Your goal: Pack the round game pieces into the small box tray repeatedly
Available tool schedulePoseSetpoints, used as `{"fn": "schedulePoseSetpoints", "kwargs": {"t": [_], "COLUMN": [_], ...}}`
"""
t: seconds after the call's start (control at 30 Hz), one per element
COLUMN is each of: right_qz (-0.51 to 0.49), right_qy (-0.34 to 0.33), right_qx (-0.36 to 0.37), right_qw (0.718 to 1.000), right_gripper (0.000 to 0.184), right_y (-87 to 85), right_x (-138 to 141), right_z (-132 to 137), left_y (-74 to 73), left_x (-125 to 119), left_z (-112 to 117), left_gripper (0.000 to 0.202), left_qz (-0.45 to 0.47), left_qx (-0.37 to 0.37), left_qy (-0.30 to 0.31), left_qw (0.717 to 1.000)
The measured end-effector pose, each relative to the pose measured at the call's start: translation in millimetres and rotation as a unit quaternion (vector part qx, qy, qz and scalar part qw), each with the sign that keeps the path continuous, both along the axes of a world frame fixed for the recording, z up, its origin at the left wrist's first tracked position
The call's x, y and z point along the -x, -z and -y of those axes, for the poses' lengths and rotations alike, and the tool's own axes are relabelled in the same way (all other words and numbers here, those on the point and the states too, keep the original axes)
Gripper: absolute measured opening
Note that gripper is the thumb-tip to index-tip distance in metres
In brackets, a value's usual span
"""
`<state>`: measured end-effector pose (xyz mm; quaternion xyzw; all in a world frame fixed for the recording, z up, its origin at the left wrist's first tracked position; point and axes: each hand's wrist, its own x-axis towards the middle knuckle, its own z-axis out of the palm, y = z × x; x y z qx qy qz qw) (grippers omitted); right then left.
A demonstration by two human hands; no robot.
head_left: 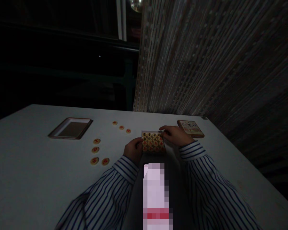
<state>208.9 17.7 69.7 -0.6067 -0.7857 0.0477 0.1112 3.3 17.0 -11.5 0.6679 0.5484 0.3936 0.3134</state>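
Note:
A small open box (142, 133) in front of me holds rows of round Chinese chess pieces (154, 145), with black characters in the far rows and red in the near ones. My left hand (133, 150) is closed round the box's left side. At the far right corner, my right hand (176, 135) has its fingers bent over the end of the top row; what lies under the fingertips is hidden. Loose pieces with red characters lie to the left: one group (95, 149) near my left forearm and three in a slanted line (121, 127) farther back.
A shallow tray-like lid (74, 128) lies at the left of the white table (38, 166). A patterned flat box (191, 128) sits beyond my right hand. Close to me is a lit phone (155, 191), partly blurred out. A string curtain (172, 64) hangs behind the table. The room is dim.

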Motion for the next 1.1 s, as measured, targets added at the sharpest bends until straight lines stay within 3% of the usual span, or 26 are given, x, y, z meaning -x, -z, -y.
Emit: {"fn": "schedulePoseSetpoints", "kwargs": {"t": [0.27, 0.5, 0.77, 1.1], "right_qz": [-0.021, -0.078, -0.150, -0.159], "right_qy": [0.032, 0.067, 0.103, 0.107], "right_qx": [-0.008, -0.026, -0.017, -0.009], "right_qw": [0.999, 0.994, 0.983, 0.981], "right_gripper": [0.036, 0.038, 0.038, 0.039], "right_y": [0.5, 23.4, 51.1, 59.1], "right_x": [4, 4, 6, 4], "right_z": [20, 45, 48, 47], "left_y": [0.5, -0.2, -2.4, -4.7], "left_x": [0, -2, -2, -3], "left_z": [0, 1, 4, 6], "left_gripper": [0.022, 0.021, 0.023, 0.022], "left_qz": [0.010, -0.012, -0.011, -0.020], "left_qx": [-0.002, -0.022, -0.022, -0.020], "left_qy": [0.003, -0.002, -0.001, -0.001], "left_qw": [1.000, 1.000, 1.000, 1.000]}}
